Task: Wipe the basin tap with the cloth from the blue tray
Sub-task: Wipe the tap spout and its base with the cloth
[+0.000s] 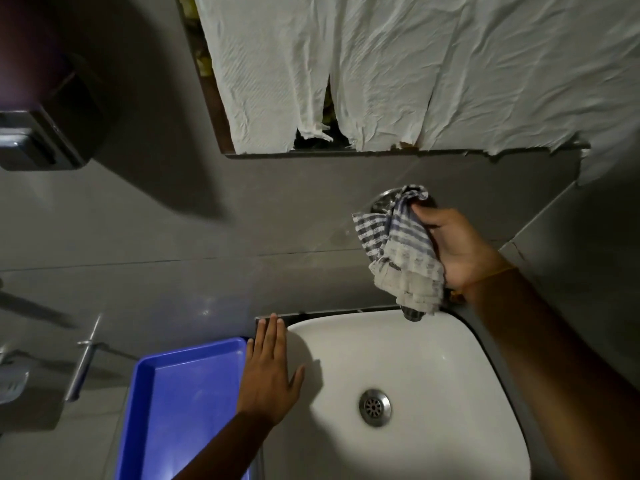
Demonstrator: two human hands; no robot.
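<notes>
My right hand (457, 247) grips a blue-and-white striped cloth (401, 251) and presses it around the wall-mounted basin tap. Only the tap's round metal base (381, 199) and its spout tip (412, 315) show past the cloth; the tap body is hidden. The spout tip hangs over the back edge of the white basin (450, 368). My left hand (270, 372) lies flat with fingers spread on the basin's left rim, beside the blue tray (149, 375). Nothing lies in the visible part of the tray.
A mirror covered with crumpled white paper (381, 64) hangs above the tap. A metal dispenser (38, 140) is fixed to the wall at upper left. A metal rail (83, 358) and a soap dish (10, 382) sit at left. The metal drain (375, 407) is in the basin's middle.
</notes>
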